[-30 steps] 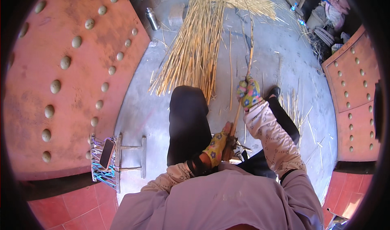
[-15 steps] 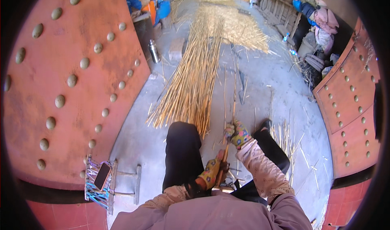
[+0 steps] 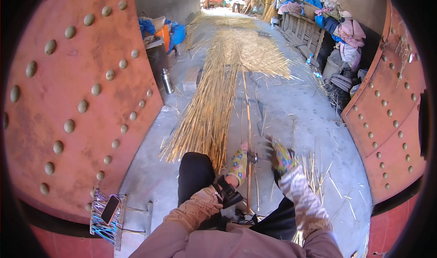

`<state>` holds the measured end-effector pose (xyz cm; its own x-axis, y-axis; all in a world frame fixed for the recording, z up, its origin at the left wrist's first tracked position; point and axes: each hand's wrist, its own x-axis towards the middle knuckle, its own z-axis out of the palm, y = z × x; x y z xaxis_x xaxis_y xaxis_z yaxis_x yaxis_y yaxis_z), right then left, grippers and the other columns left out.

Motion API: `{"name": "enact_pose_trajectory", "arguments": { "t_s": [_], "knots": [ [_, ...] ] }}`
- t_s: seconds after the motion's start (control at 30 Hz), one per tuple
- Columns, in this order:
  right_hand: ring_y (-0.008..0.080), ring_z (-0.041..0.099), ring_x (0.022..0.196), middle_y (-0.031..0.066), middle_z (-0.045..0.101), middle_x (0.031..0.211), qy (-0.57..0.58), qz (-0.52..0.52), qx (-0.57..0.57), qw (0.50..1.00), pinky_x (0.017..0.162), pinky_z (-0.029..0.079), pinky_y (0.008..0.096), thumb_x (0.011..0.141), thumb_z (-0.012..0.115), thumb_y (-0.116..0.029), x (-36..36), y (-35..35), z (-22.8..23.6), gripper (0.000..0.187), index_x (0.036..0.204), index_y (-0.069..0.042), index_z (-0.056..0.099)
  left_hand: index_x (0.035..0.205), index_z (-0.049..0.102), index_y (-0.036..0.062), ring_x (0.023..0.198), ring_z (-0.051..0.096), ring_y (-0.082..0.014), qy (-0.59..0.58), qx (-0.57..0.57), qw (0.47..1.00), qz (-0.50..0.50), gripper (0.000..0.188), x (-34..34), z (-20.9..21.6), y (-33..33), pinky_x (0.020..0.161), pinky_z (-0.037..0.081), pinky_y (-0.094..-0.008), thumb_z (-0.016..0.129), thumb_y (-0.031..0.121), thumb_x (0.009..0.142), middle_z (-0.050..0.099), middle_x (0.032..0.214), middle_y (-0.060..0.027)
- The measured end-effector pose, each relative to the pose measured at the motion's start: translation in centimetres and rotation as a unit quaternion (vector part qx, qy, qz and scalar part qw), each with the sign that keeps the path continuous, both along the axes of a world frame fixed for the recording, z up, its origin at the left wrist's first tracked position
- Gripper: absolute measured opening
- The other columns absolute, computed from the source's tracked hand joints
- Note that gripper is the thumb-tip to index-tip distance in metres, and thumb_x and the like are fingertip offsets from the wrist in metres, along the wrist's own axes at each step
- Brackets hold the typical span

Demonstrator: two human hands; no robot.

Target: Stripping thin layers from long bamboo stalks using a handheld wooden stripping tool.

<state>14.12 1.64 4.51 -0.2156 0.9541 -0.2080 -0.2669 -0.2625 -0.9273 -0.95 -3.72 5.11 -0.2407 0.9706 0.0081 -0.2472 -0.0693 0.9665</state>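
Note:
A long reed stalk runs lengthwise between my legs, from near my lap out toward the far pile. My left hand, in a flowered glove with bare fingertips, closes at the stalk's left side around a small dark tool; the stalk passes by or through it, I cannot tell which. My right hand, gloved alike, is off the stalk to the right. Its fingers look spread and are smeared by motion. Left of the stalk lies a thick bundle of reeds, its cut ends by my left knee.
Flattened straw covers the floor ahead. Studded red doors flank both sides. A steel flask and a brick stand left. A phone rests on a woven stool. Loose stalks lie right.
My right hand has let go of the stalk and moved off to the right. My left hand and the dark tool have moved forward, away from my lap. The view has tilted up.

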Motion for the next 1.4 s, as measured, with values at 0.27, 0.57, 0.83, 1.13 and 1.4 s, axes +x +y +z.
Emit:
{"name": "enact_pose_trajectory", "arguments": {
  "t_s": [0.27, 0.57, 0.83, 1.13, 1.4],
  "knots": [
    [0.0079, 0.034, 0.035, -0.0011, 0.039, 0.048, -0.038, -0.111, -0.095, 0.989, 0.033, 0.026, 0.0226, 0.084, 0.045, -0.030, 0.6, -11.0, 1.0, 0.022, 0.076, -0.010, 0.051, 0.058, 0.045, 0.0154, 0.035, 0.041, -0.0100, -0.149, -0.117, 0.982, -0.010, 0.042, 7.1, 3.3, 3.0, 0.032, 0.031, -0.0249, 0.044, 0.053, 0.077, 0.044, 0.046, 0.0027],
    [0.0136, 0.052, 0.064, 0.0117, 0.051, 0.090, 0.264, 0.173, -0.151, 0.937, 0.050, 0.043, 0.0213, 0.084, 0.041, -0.011, 21.8, -29.8, -12.0, 0.020, 0.101, -0.001, 0.044, 0.082, 0.053, 0.0115, 0.050, 0.039, -0.0081, -0.215, -0.077, 0.973, 0.011, 0.044, 5.5, 6.8, 7.9, 0.042, 0.032, -0.0236, 0.041, 0.054, 0.079, 0.044, 0.064, 0.0008],
    [0.0061, 0.040, 0.044, -0.0008, 0.047, 0.062, 0.043, 0.109, -0.165, 0.979, 0.038, 0.032, 0.0187, 0.083, 0.047, -0.027, 16.5, -25.1, 1.2, 0.024, 0.094, -0.006, 0.051, 0.078, 0.051, 0.0151, 0.046, 0.037, -0.0081, -0.293, -0.085, 0.952, 0.023, 0.042, 11.4, 5.4, 2.2, 0.038, 0.029, -0.0245, 0.043, 0.057, 0.075, 0.041, 0.060, 0.0030],
    [0.0090, 0.044, 0.048, 0.0018, 0.048, 0.063, 0.254, 0.163, -0.081, 0.950, 0.040, 0.034, 0.0203, 0.081, 0.045, -0.016, 10.7, -18.5, -3.3, 0.012, 0.086, -0.005, 0.048, 0.089, 0.053, 0.0136, 0.062, 0.049, -0.0141, 0.135, -0.058, 0.988, 0.045, 0.030, 6.2, -2.9, 7.7, 0.052, 0.040, -0.0274, 0.038, 0.039, 0.084, 0.051, 0.077, -0.0001],
    [0.0053, 0.038, 0.044, -0.0012, 0.047, 0.067, -0.049, 0.075, -0.208, 0.974, 0.036, 0.030, 0.0165, 0.081, 0.050, -0.026, 16.3, -33.7, 2.3, 0.029, 0.100, -0.004, 0.052, 0.077, 0.051, 0.0168, 0.059, 0.046, -0.0127, -0.307, -0.144, 0.941, 0.026, 0.032, 5.6, -1.3, 6.8, 0.052, 0.038, -0.0273, 0.038, 0.047, 0.081, 0.049, 0.069, 0.0013]
  ]
}}
